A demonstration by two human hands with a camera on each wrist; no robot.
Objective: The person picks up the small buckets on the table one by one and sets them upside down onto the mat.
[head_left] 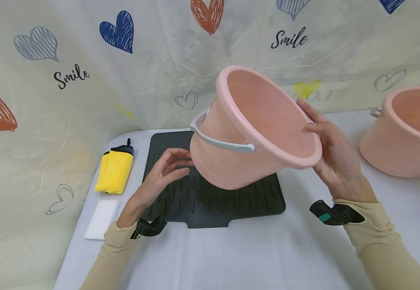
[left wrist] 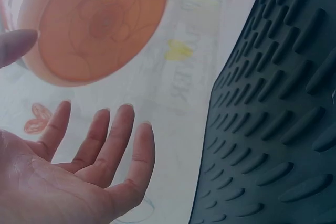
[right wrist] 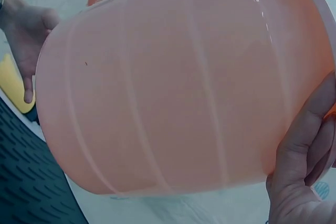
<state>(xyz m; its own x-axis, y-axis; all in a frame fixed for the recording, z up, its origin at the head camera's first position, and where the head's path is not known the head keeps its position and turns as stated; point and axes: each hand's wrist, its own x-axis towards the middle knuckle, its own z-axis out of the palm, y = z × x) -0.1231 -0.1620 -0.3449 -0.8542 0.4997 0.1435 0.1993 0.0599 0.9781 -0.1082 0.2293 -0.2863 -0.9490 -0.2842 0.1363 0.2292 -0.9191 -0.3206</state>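
Note:
A pink plastic bucket (head_left: 228, 173) with a grey handle (head_left: 228, 146) is held tilted over a black ridged mat (head_left: 257, 205). Its mouth faces up and to the right, its base down and left. My right hand (head_left: 337, 161) grips the rim, thumb on the inner side; the right wrist view shows those fingers (right wrist: 299, 150) at the rim end. Beside the base, my left hand (head_left: 155, 177) has loosely bent, spread fingers. In the left wrist view, the thumb overlaps the edge of the bucket's round bottom (left wrist: 105, 22), while the other fingers stay apart from it.
A second pink bucket (head_left: 395, 141) stands on the table at the right. On the left lie a folded yellow cloth (head_left: 113, 171) with black trim and a flat white piece (head_left: 102, 217). Behind the table hangs a sheet (head_left: 159, 80) printed with hearts.

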